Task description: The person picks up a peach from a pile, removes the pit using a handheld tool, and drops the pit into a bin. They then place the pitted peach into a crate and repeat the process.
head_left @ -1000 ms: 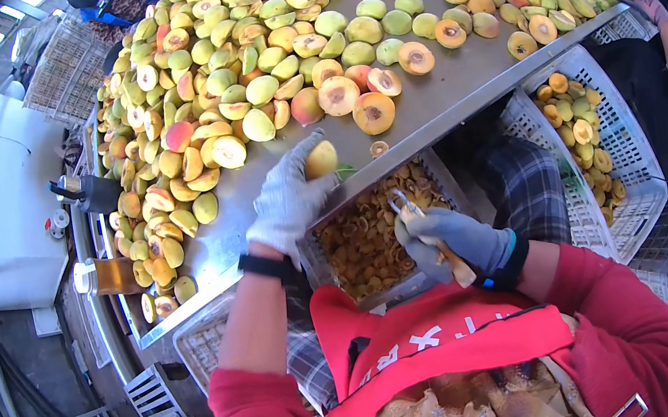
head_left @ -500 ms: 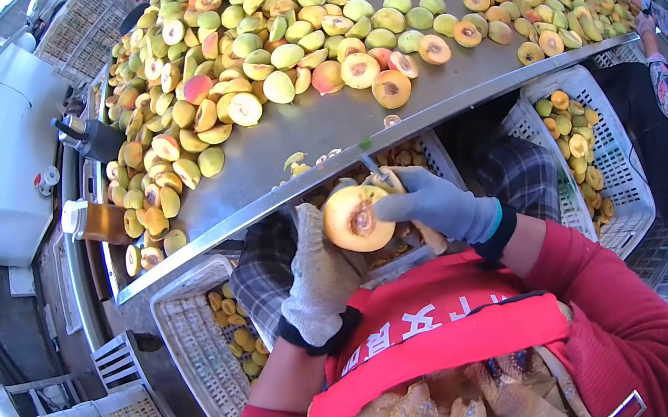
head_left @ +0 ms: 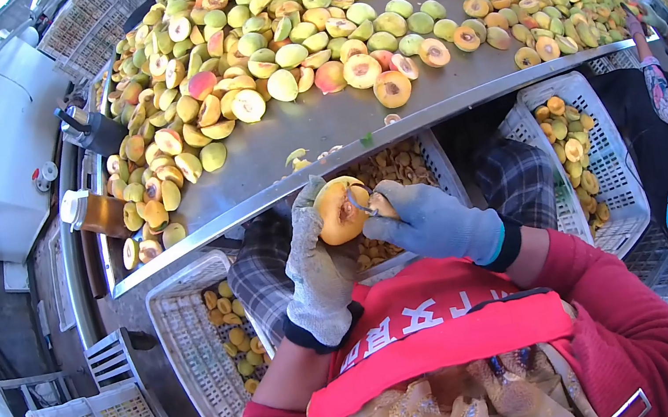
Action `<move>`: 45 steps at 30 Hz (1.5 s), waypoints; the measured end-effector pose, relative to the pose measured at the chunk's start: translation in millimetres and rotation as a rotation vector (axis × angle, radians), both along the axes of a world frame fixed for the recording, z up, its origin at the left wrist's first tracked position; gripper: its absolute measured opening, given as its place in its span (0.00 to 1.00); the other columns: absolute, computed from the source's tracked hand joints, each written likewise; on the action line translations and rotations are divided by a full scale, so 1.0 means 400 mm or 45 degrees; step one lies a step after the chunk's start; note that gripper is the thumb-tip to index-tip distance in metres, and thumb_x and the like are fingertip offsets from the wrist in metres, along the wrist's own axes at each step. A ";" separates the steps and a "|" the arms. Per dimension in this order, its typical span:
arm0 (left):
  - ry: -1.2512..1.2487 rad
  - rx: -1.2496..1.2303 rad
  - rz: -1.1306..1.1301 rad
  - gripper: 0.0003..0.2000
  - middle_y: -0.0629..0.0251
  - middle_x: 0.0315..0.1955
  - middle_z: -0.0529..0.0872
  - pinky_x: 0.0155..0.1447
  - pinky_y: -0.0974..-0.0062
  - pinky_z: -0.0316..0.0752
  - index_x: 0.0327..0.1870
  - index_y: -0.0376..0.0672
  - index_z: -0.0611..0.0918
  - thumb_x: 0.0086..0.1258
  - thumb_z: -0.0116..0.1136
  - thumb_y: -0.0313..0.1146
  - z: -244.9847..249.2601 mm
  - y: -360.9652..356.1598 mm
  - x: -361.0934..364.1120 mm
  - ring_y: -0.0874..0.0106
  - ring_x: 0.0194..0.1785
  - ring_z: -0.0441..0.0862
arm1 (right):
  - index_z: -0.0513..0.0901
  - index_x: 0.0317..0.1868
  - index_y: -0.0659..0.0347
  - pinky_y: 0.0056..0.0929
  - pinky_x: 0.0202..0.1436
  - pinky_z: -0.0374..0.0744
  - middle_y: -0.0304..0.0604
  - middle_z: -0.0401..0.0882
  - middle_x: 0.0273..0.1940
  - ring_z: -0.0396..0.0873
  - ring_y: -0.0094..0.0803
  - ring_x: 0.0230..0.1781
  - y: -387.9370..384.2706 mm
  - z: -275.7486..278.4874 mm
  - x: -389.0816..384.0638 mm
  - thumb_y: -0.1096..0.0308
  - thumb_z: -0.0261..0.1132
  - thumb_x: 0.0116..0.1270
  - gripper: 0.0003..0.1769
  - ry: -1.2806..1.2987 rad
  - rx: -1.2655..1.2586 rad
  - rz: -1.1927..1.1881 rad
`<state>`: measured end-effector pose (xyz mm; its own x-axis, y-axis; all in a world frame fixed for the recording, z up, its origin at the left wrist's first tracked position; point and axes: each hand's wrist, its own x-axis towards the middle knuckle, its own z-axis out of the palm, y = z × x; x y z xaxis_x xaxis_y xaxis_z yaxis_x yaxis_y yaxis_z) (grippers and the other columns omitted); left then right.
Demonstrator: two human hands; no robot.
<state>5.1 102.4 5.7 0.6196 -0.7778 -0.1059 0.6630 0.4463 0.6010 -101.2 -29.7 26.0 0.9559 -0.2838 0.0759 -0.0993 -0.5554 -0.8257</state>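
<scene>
Peach half: yellow-orange flesh, cut face turned to the right hand, held over the crate just below the table edge. Left hand, white glove, clasped round its back. Right hand, grey glove, clenched on a pitter touching the cut face. Beyond, table heaped with halves.

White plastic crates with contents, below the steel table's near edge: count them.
3: left crate, middle crate, right crate; more at far right may be hidden.

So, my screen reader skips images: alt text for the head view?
A gloved left hand holds a peach while the gloved right hand holds a metal tool against it, in front of a metal table heaped with cut peaches.
</scene>
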 end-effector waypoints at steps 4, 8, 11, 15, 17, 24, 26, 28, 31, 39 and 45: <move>-0.115 -0.010 0.010 0.24 0.54 0.52 0.76 0.63 0.65 0.66 0.62 0.37 0.66 0.70 0.46 0.44 0.012 -0.006 -0.010 0.63 0.56 0.73 | 0.71 0.39 0.63 0.46 0.35 0.74 0.58 0.77 0.31 0.78 0.56 0.32 0.003 -0.017 0.002 0.54 0.62 0.64 0.19 -0.005 0.028 0.027; -0.270 0.070 0.070 0.25 0.57 0.51 0.76 0.62 0.67 0.67 0.62 0.39 0.67 0.69 0.49 0.45 0.007 -0.009 -0.021 0.64 0.54 0.74 | 0.71 0.42 0.64 0.45 0.37 0.75 0.59 0.78 0.35 0.78 0.56 0.33 0.032 -0.015 0.005 0.57 0.61 0.65 0.18 0.028 0.235 0.027; -0.292 0.177 0.166 0.19 0.60 0.51 0.76 0.60 0.71 0.69 0.59 0.41 0.68 0.72 0.49 0.39 0.019 -0.012 -0.038 0.70 0.53 0.74 | 0.71 0.44 0.65 0.44 0.37 0.76 0.60 0.78 0.36 0.78 0.55 0.34 0.049 0.037 0.009 0.59 0.60 0.65 0.17 0.279 0.592 0.023; -0.317 0.292 0.231 0.23 0.60 0.51 0.77 0.60 0.68 0.69 0.61 0.41 0.68 0.70 0.50 0.45 0.013 -0.017 -0.044 0.67 0.54 0.74 | 0.71 0.46 0.65 0.42 0.35 0.77 0.58 0.79 0.35 0.80 0.51 0.31 0.049 -0.006 0.010 0.61 0.58 0.65 0.16 0.228 0.322 0.060; -0.293 0.329 0.244 0.23 0.60 0.51 0.77 0.60 0.69 0.69 0.61 0.41 0.68 0.70 0.49 0.45 0.013 -0.010 -0.044 0.67 0.54 0.74 | 0.71 0.46 0.65 0.41 0.33 0.78 0.57 0.79 0.34 0.80 0.50 0.29 0.053 -0.032 0.006 0.62 0.58 0.65 0.16 0.129 0.063 0.070; -0.506 0.334 0.198 0.17 0.61 0.51 0.77 0.58 0.75 0.70 0.57 0.37 0.73 0.71 0.52 0.35 0.039 -0.005 -0.032 0.72 0.52 0.75 | 0.72 0.44 0.66 0.40 0.29 0.78 0.56 0.78 0.29 0.80 0.48 0.24 0.056 0.041 0.019 0.63 0.56 0.64 0.14 0.404 0.740 0.186; -0.599 0.521 0.017 0.17 0.62 0.49 0.78 0.56 0.76 0.71 0.55 0.36 0.75 0.70 0.53 0.34 0.058 0.002 -0.008 0.73 0.51 0.76 | 0.72 0.42 0.65 0.37 0.26 0.78 0.52 0.77 0.26 0.79 0.42 0.21 0.053 0.011 0.013 0.63 0.55 0.64 0.13 0.292 0.461 0.218; -0.550 0.522 -0.072 0.17 0.61 0.46 0.81 0.54 0.76 0.72 0.54 0.34 0.76 0.68 0.54 0.35 0.038 -0.003 -0.003 0.72 0.48 0.78 | 0.72 0.39 0.64 0.32 0.23 0.77 0.47 0.76 0.23 0.77 0.36 0.18 0.053 -0.008 0.011 0.63 0.56 0.63 0.12 0.250 0.106 0.240; -0.541 0.477 -0.122 0.18 0.56 0.45 0.82 0.57 0.72 0.72 0.52 0.33 0.77 0.66 0.54 0.36 0.021 -0.002 0.006 0.69 0.49 0.79 | 0.71 0.35 0.64 0.29 0.19 0.76 0.41 0.72 0.20 0.75 0.30 0.16 0.033 0.068 0.015 0.63 0.57 0.62 0.11 0.750 0.899 0.205; -0.612 0.592 -0.270 0.15 0.63 0.43 0.83 0.52 0.76 0.74 0.51 0.34 0.79 0.67 0.56 0.31 0.028 -0.029 0.050 0.74 0.45 0.79 | 0.71 0.28 0.63 0.28 0.12 0.72 0.39 0.70 0.17 0.70 0.27 0.10 0.037 0.051 0.021 0.64 0.60 0.59 0.11 0.699 1.071 0.187; -0.443 0.462 -0.255 0.14 0.65 0.42 0.82 0.50 0.79 0.74 0.50 0.36 0.80 0.67 0.56 0.31 0.034 -0.025 0.049 0.77 0.44 0.78 | 0.70 0.26 0.60 0.27 0.11 0.69 0.38 0.69 0.16 0.68 0.26 0.09 -0.001 0.051 0.024 0.64 0.60 0.60 0.11 0.736 1.530 0.245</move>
